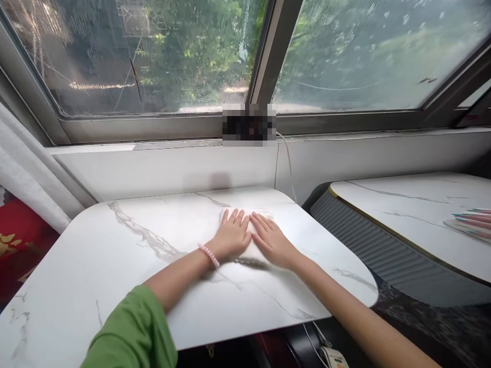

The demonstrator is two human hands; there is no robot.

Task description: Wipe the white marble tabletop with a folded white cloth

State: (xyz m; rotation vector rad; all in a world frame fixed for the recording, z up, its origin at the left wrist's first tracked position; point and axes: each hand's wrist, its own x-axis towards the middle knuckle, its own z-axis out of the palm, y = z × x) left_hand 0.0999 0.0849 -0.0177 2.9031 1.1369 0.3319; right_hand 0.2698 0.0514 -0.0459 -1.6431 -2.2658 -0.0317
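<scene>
My left hand (231, 233) and my right hand (270, 238) lie flat side by side, fingers stretched out, on a pale white sheet or cloth (247, 212) that rests on the white marble table (115, 255). Only the sheet's far edge and corners show beyond my fingers; its material is hard to make out. A pink bead bracelet (209, 255) sits on my left wrist, and a green sleeve (132, 335) covers my upper left arm.
A second marble table (406, 214) stands to the right with colourful pens or sticks (471, 222) at its edge. A window (192, 56) and white sill run behind, a white cable (286, 163) hanging from the sill. Red fabric (19, 240) lies at left.
</scene>
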